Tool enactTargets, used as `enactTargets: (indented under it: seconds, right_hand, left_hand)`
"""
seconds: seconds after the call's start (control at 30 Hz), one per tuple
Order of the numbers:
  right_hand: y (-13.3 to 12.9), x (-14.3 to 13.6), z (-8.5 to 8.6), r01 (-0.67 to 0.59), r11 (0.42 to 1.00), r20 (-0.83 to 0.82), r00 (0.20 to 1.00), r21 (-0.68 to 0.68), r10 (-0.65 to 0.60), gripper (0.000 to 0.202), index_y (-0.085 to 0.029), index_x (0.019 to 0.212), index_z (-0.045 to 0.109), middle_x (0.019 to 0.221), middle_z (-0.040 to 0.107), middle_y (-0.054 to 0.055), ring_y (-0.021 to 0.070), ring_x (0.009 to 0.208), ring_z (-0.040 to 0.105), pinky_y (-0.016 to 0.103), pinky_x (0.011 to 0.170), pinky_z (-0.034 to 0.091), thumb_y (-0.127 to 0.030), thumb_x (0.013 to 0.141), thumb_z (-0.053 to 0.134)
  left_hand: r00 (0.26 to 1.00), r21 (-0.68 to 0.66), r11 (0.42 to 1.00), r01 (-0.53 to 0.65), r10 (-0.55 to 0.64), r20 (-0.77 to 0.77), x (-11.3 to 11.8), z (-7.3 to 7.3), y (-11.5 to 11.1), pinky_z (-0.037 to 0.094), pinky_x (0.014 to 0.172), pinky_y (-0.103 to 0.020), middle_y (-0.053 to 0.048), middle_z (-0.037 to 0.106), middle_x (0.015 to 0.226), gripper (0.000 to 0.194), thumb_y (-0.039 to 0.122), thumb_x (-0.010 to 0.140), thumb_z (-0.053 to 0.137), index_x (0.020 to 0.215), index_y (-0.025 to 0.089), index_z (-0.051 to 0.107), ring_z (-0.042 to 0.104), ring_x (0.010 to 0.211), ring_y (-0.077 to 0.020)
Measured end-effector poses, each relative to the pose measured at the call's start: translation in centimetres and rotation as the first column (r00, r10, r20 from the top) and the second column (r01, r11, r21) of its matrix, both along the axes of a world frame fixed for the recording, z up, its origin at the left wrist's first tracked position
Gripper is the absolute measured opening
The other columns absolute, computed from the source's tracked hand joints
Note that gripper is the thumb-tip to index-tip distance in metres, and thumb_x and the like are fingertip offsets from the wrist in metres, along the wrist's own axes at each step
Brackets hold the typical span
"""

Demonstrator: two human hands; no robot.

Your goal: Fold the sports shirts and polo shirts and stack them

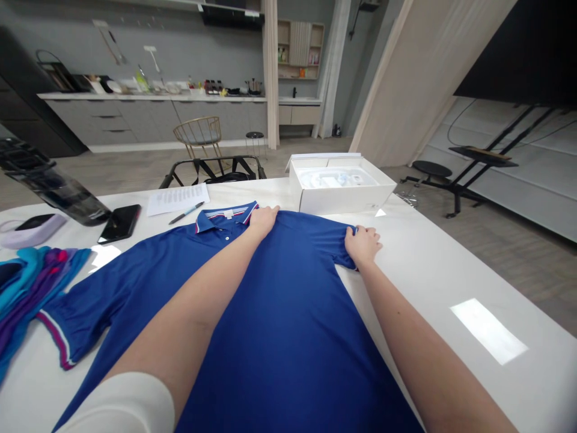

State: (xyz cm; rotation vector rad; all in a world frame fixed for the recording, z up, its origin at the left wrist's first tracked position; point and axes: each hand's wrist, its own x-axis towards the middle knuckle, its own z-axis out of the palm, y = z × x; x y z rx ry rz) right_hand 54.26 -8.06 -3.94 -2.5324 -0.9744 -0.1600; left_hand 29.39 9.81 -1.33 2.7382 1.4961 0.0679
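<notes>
A blue polo shirt (288, 313) lies spread on the white table, its collar away from me and its hem running out of view below. White and magenta stripes trim the collar and the left sleeve's cuff. My left hand (265, 221) is closed on the shirt at the shoulder, right beside the collar. At the other end of that shoulder, my right hand (363, 245) pinches the cuff of the right-hand sleeve, with the thumb partly hidden.
Behind the shirt stands an open white box (342, 195). A pen (186, 213), printed paper (178, 199), black phone (119, 224), clear bottle (67, 189) and lilac device (33, 231) sit toward the left. Folded colourful cloth (33, 294) lies by the left sleeve. A chair (216, 168) stands beyond the table.
</notes>
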Motion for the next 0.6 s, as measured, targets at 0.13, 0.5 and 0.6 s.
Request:
enactTargets:
  seconds: [0.13,0.5,0.6]
  right_hand:
    - [0.3,1.3,0.0,0.044,0.999,-0.067,0.997,-0.012,-0.045,0.052,-0.014,0.122,0.068,0.122,0.061,0.023,0.0384,0.115,0.056,0.054,0.096,0.042,-0.052,0.091,0.05]
    - [-3.7,-0.9,8.3,-0.236,0.853,-0.709,0.477,0.466,0.519,0.046,-0.02,0.081,0.055,0.061,0.053,-0.006,0.0071,0.048,0.041,0.021,0.047,0.029,-0.055,0.066,0.083]
    - [-4.7,-5.9,13.7,-0.332,0.759,-0.745,0.198,0.561,0.637,0.045,-0.02,0.087,0.055,0.057,0.049,-0.009,0.0045,0.042,0.036,0.019,0.04,0.02,-0.052,0.071,0.084]
  left_hand:
    - [0.984,-0.162,0.985,0.066,-0.038,0.173,0.5,0.2,2.5,0.047,0.097,-0.039,-0.013,0.067,0.127,0.042,0.028,0.096,0.051,0.137,0.026,0.058,0.064,0.115,-0.0291]
    - [0.891,-0.341,0.92,0.193,-0.019,0.453,0.5,1.2,4.6,0.05,0.073,-0.024,-0.002,0.07,0.075,0.02,0.017,0.083,0.061,0.098,0.017,0.073,0.065,0.072,-0.0159]
    - [0.842,-0.375,0.902,0.216,0.022,0.539,-0.7,2.2,4.4,0.049,0.065,-0.023,0.0,0.069,0.074,0.018,0.019,0.082,0.062,0.098,0.016,0.071,0.063,0.067,-0.0136]
